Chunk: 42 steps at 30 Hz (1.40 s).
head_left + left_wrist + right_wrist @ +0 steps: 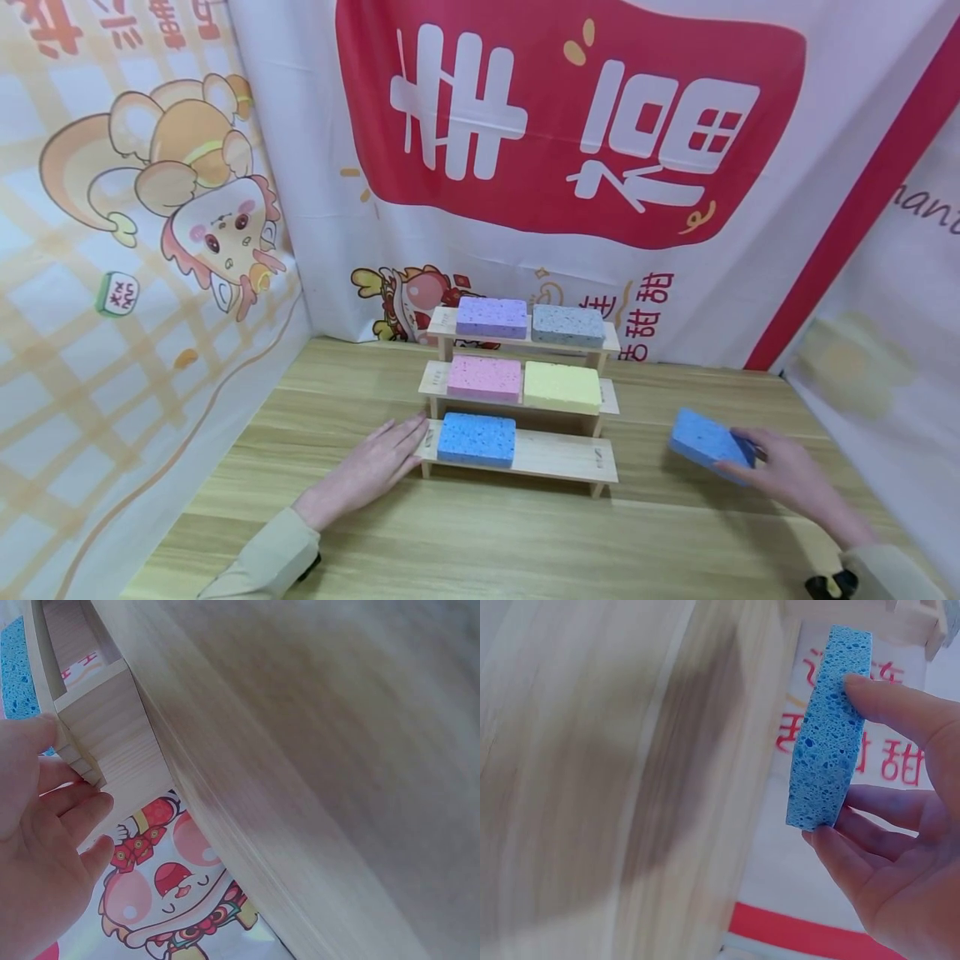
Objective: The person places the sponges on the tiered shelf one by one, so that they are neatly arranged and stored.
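Observation:
A three-step wooden display stand (558, 440) carries sponges. My left hand (378, 462) holds the left end of its lowest step, thumb at the front corner and fingers toward the back. In the left wrist view, the thumb and forefinger meet the board's end. Off to the stand's right, my right hand (780, 471) pinches a blue sponge (708, 442) above the table; the right wrist view shows this sponge (829, 735) edge-on between thumb and fingers. Another blue sponge (477, 439) lies on the left half of the lowest step.
On the middle step sit a pink sponge (484, 377) and a yellow sponge (562, 387). A purple sponge (491, 317) and a grey sponge (567, 324) occupy the top step. Printed cloth (300, 125) hangs behind and on both sides of the wooden table (480, 542).

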Each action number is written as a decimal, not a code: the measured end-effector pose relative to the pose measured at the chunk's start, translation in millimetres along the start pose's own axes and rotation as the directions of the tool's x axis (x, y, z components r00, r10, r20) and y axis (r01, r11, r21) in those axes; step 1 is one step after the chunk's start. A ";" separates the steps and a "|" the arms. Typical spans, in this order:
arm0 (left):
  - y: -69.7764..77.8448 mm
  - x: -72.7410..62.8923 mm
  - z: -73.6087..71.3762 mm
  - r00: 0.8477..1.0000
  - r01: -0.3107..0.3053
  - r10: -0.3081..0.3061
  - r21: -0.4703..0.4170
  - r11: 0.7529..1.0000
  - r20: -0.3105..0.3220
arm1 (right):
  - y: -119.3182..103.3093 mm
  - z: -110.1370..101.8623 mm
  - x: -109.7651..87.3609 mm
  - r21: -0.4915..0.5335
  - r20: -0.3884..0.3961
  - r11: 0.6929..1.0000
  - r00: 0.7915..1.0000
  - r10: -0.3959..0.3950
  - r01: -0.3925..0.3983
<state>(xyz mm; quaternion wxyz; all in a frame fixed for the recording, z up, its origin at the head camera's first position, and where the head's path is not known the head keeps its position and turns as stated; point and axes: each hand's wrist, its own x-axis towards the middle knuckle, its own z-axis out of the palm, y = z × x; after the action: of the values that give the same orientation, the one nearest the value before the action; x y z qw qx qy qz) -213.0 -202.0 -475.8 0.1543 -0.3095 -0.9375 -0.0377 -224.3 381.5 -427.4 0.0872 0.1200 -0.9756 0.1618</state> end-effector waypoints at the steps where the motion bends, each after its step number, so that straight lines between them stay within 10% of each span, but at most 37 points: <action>1: -0.3 0.1 0.2 1.000 0.001 -0.001 0.000 1.000 0.002 | -3.3 -0.6 0.0 -0.001 -0.004 1.000 1.000 -0.007 0.007; 12: -0.4 -0.6 0.1 1.000 0.007 -0.007 -0.010 1.000 0.006 | -32.3 -0.7 -0.4 -0.012 -0.072 0.991 0.989 -0.130 0.130; 42: 1.2 -0.1 -1.8 0.999 0.033 -0.032 -0.012 0.999 0.040 | -94.8 -2.0 -6.7 0.044 0.056 0.983 0.982 -0.180 0.178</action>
<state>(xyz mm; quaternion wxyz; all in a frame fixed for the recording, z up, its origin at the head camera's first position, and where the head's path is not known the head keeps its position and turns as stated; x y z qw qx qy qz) -211.7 -201.4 -474.2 0.1330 -0.2959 -0.9451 -0.0401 -192.8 296.4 -399.0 0.0700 0.2137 -0.9597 0.1688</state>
